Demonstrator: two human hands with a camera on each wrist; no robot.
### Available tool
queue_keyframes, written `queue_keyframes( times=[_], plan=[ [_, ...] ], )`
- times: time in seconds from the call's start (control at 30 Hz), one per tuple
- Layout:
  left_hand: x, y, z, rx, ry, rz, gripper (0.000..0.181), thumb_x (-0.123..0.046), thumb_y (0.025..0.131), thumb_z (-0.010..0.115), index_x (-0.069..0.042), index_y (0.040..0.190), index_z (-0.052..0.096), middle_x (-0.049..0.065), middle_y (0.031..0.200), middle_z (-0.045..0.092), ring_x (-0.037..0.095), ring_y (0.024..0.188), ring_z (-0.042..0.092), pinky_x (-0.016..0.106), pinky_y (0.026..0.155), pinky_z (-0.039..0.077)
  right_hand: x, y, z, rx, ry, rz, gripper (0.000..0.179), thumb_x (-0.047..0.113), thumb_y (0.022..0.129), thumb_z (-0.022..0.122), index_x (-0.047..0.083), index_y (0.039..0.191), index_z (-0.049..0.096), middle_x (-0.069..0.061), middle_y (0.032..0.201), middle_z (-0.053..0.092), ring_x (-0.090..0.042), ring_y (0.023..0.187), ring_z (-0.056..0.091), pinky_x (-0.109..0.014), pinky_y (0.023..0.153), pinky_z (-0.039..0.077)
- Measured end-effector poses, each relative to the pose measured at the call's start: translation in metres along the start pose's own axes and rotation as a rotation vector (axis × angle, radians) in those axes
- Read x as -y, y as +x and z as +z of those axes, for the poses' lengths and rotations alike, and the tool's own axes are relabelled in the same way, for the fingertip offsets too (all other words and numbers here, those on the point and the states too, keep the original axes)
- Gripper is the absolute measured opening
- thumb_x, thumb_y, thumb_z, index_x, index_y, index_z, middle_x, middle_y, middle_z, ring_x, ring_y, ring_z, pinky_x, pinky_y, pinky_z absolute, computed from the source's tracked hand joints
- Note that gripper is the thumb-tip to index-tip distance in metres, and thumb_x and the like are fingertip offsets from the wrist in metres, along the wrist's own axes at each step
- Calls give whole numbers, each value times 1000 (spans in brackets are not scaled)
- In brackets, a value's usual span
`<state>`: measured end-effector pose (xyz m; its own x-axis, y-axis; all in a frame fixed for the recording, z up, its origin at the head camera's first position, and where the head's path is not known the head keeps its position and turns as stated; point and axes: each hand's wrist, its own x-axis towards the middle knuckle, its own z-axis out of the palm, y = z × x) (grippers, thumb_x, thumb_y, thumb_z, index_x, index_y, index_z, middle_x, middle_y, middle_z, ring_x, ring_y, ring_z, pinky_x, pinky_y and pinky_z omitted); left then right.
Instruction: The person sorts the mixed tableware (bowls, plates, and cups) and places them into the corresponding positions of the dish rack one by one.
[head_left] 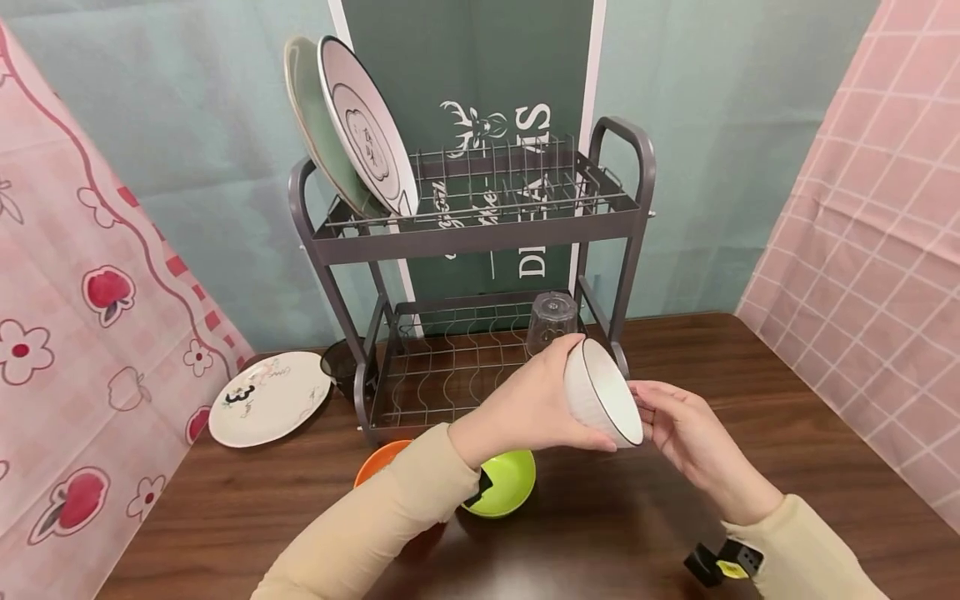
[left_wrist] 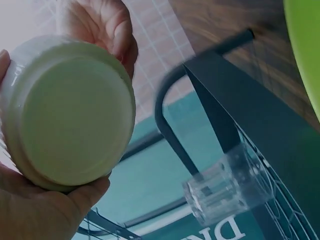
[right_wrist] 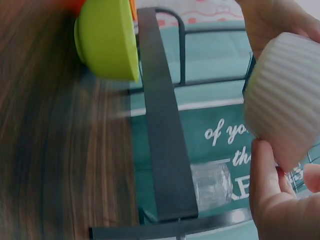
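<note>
A white ribbed bowl (head_left: 600,396) with a dark rim is held tilted in the air, its mouth facing right. My left hand (head_left: 536,400) grips it from the left, with fingers and thumb on its outer wall. In the left wrist view the round base of the bowl (left_wrist: 75,120) faces the camera. Beside the rim is my right hand (head_left: 686,433), its palm turned toward the bowl. The right wrist view shows a fingertip of the right hand (right_wrist: 280,210) at the ribbed wall, while the thumb stands apart from it.
Behind the hands stands a two-tier dish rack (head_left: 480,242). Its top holds a green plate (head_left: 318,125) and a white plate (head_left: 367,142); an upturned clear glass (head_left: 553,321) sits below. A green bowl (head_left: 510,483), orange bowl (head_left: 386,458), oval plate (head_left: 270,400) and dark cup (head_left: 341,367) are on the table.
</note>
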<state>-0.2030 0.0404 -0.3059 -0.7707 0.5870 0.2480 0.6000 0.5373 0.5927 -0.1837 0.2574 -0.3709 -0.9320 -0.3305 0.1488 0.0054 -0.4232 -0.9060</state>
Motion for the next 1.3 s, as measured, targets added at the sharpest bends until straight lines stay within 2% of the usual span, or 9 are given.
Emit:
queue_keyframes(
  times=[0.13, 0.33, 0.6, 0.73, 0.87, 1.0, 1.17, 1.3],
  plan=[
    [10, 4, 1, -12, 13, -3, 112, -45, 53, 87, -9, 140, 28, 1, 121, 51, 9, 99, 53, 19, 85, 46, -3, 5, 0, -33, -24, -86, 35, 4, 99, 34, 10, 101, 69, 1, 96, 71, -8, 88, 66, -21, 77, 53],
    [20, 12, 1, -35, 27, -16, 112, -46, 53, 86, -8, 141, 28, 1, 121, 51, 9, 101, 52, 20, 86, 46, -6, 13, 3, -131, -107, -150, 27, 6, 97, 42, 10, 96, 69, 2, 95, 71, -7, 88, 67, -21, 75, 54],
    [30, 26, -1, -36, 33, -41, 111, -48, 54, 85, -7, 140, 28, 0, 116, 51, 9, 96, 52, 22, 81, 48, -5, 22, 2, -134, -115, -232, 25, 4, 97, 42, 6, 96, 67, -5, 94, 72, -13, 89, 69, -25, 78, 54],
    [35, 33, -1, -25, 28, -75, 110, -51, 55, 84, -8, 140, 28, 0, 114, 51, 10, 94, 53, 23, 80, 49, -4, 25, 2, -177, -157, -246, 21, 8, 96, 45, 6, 95, 66, -4, 92, 72, -13, 85, 70, -26, 75, 55],
    [39, 37, -1, -4, 16, -115, 110, -53, 56, 82, -10, 141, 28, 0, 111, 52, 10, 91, 54, 24, 77, 49, -2, 28, 5, -278, -322, -239, 16, 15, 96, 49, 8, 93, 64, 3, 86, 73, -9, 79, 70, -23, 70, 55],
    [42, 40, 0, -3, 40, -111, 107, -51, 56, 83, -9, 139, 30, 0, 110, 52, 11, 91, 54, 25, 79, 49, 1, 33, 8, -393, -469, -275, 18, 18, 94, 52, 2, 94, 61, 8, 81, 72, -6, 75, 69, -21, 67, 55],
    [48, 40, 2, 14, 72, -130, 111, -48, 57, 84, -7, 142, 27, 4, 117, 52, 12, 93, 52, 26, 81, 48, 9, 42, 12, -515, -503, -339, 11, 14, 93, 55, 7, 91, 62, 7, 76, 69, -4, 72, 66, -18, 66, 54],
    [53, 41, 4, 26, 90, -134, 112, -50, 56, 84, -7, 143, 27, 4, 117, 52, 13, 95, 52, 26, 81, 49, 17, 55, 17, -652, -527, -400, 6, 9, 90, 57, 8, 90, 63, 8, 73, 63, -3, 69, 61, -13, 67, 49]
  ],
)
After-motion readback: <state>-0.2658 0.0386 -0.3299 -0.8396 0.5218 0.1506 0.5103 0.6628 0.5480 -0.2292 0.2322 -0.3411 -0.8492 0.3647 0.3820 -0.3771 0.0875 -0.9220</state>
